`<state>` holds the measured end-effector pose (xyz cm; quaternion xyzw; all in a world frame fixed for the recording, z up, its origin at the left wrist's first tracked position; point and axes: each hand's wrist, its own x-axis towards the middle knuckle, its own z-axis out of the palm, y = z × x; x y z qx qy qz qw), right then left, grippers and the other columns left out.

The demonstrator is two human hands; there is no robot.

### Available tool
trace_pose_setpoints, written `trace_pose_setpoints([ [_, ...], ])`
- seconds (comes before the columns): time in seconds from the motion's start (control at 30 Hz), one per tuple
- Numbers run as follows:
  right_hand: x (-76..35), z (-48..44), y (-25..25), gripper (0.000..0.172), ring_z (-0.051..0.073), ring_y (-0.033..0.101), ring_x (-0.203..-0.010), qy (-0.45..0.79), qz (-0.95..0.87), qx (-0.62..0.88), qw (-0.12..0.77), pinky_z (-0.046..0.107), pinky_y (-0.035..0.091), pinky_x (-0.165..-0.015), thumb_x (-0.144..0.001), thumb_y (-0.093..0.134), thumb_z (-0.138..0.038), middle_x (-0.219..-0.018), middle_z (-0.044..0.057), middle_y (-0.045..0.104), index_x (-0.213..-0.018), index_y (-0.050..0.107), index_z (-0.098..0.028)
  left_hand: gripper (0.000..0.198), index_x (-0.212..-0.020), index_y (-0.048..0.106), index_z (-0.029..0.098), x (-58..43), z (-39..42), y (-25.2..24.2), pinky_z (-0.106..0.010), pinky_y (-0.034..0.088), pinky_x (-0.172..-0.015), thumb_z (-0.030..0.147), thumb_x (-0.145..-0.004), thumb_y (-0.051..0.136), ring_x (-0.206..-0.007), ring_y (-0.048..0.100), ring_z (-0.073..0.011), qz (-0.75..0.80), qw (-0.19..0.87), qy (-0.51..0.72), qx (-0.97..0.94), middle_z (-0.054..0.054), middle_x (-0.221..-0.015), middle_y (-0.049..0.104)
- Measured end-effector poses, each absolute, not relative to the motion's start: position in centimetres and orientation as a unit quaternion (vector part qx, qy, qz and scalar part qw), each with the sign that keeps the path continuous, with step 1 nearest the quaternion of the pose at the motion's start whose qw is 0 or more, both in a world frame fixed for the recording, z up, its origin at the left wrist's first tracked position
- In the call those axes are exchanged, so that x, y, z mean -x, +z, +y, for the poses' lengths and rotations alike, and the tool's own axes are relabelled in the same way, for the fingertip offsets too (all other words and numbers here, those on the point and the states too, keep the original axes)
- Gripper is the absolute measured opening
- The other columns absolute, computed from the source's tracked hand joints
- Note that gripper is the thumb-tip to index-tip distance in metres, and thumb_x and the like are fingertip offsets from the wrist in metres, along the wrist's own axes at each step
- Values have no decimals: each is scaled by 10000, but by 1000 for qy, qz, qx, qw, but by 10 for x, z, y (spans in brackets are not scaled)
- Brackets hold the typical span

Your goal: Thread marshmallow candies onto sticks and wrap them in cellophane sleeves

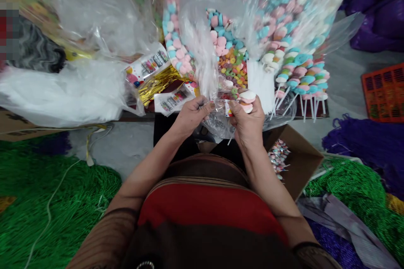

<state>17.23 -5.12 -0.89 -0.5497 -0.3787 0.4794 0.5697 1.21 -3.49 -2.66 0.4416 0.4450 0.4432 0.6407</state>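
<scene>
Both my hands are together at the table's front edge. My right hand (251, 122) is closed round a candy skewer (248, 97) of pink and white gummies, its white stick pointing down below the fingers. The thumb presses a small printed label (227, 108) near the candy. Opposite it, my left hand (193, 117) pinches a clear plastic bag (218, 108) between thumb and fingers. How far the candy sits inside the bag I cannot tell. Just beyond the hands lie gummy rings (233, 67) and a bundle of white sticks (260, 84).
Finished candy skewers (304, 75) lie at the right edge, sticks outward. Large bags of pink and blue gummies (284, 4) stand behind. Printed cards (173, 100) and gold twist ties (162, 84) lie left. An open carton (298, 159) with wrapped candy is below right; an orange crate (383, 92) stands beyond.
</scene>
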Motion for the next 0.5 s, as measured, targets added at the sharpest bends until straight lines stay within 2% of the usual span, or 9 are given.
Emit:
trace_pose_setpoints([
  [0.1, -171, -50, -9, 369, 73, 345, -533, 490, -377, 555, 557, 204, 285, -427, -777, 808, -454, -777, -53, 505, -1046, 610, -297, 447, -771, 598, 227, -13, -35, -28, -229, 312, -475, 653, -816, 726, -488, 411, -64, 434, 632, 455, -452, 61, -566, 493],
  [0.2, -168, -49, -10, 397, 70, 337, -524, 501, -356, 556, 559, 208, 280, -428, -741, 829, -466, -762, -55, 503, -1016, 604, -288, 410, -850, 612, 246, -16, -35, -28, -232, 273, -435, 626, -804, 759, -454, 351, -51, 427, 635, 482, -427, 68, -605, 475],
  [0.33, -164, -48, -10, 425, 66, 297, -487, 520, -354, 550, 549, 217, 253, -410, -720, 838, -515, -699, -67, 447, -982, 593, -287, 501, -728, 523, 228, -21, -34, -27, -231, 203, -392, 668, -780, 756, -440, 257, -41, 430, 644, 514, -370, 73, -586, 384],
  [0.4, -168, -48, -6, 423, 68, 283, -468, 525, -374, 546, 535, 225, 241, -404, -764, 788, -578, -687, -66, 432, -1013, 595, -296, 534, -711, 490, 222, -22, -33, -26, -224, 194, -378, 675, -765, 767, -436, 240, -35, 433, 649, 523, -345, 78, -585, 360],
  [0.5, -179, -49, 5, 443, 73, 300, -446, 531, -392, 523, 539, 234, 219, -396, -857, 628, -689, -714, -40, 493, -1067, 616, -299, 542, -714, 489, 216, -18, -31, -24, -212, 201, -365, 668, -752, 785, -415, 236, -26, 430, 664, 528, -309, 91, -563, 340],
])
